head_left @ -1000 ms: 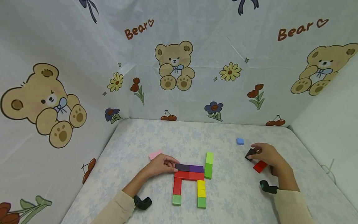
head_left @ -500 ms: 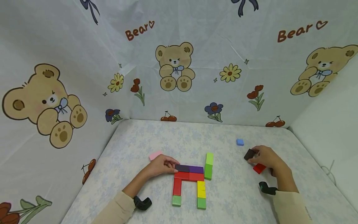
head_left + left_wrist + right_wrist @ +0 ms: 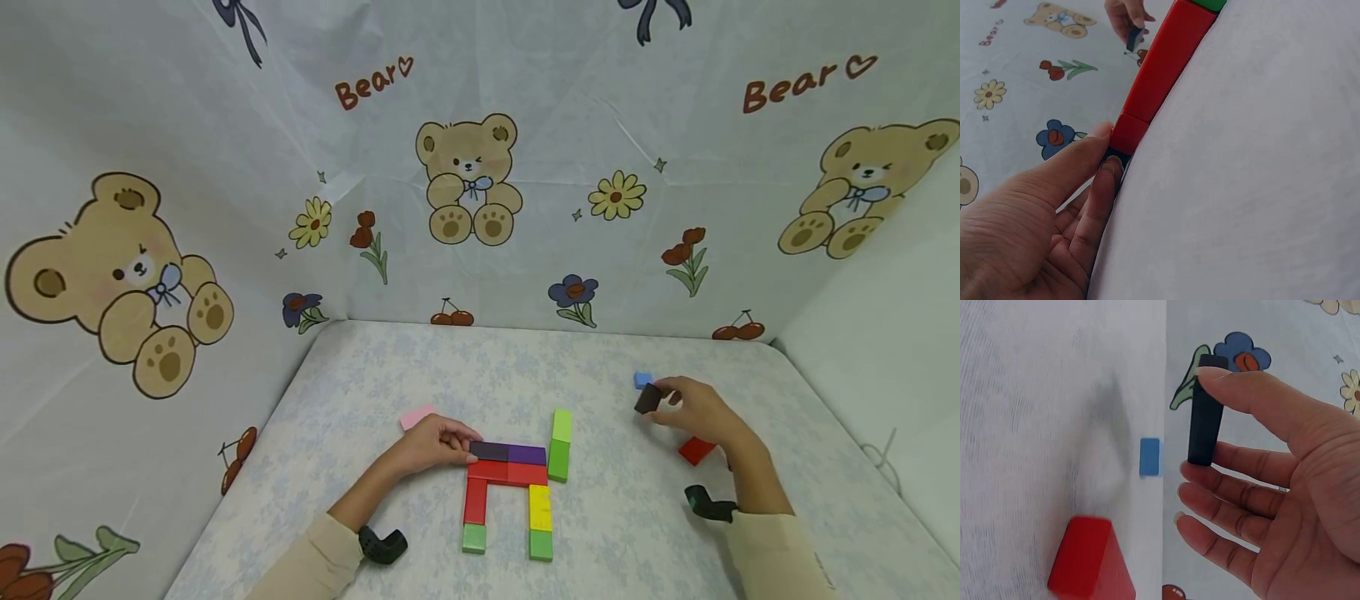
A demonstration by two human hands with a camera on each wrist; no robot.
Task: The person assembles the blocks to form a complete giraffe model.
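Observation:
The right hand (image 3: 699,408) pinches a black block (image 3: 648,398) between thumb and fingers; in the right wrist view the black block (image 3: 1207,415) is held by its two ends, off the table. At the left end of a block arrangement, the left hand (image 3: 427,443) has thumb and fingertips at the dark block (image 3: 489,451); the left wrist view shows them pinching its end. A purple block (image 3: 527,454) continues that row. Below lie red blocks (image 3: 517,473), with a red and a yellow block (image 3: 540,507) running down to green blocks (image 3: 541,545).
Two green blocks (image 3: 558,446) stand in line along the arrangement's right side. A pink block (image 3: 416,416) lies behind the left hand. A blue block (image 3: 642,380) is behind the black one, and a red block (image 3: 696,450) lies under the right hand, partly beside another mostly hidden block.
The right hand has lifted the black block and carried it left, away from the red block and in front of the blue one. The left hand has stayed in place.

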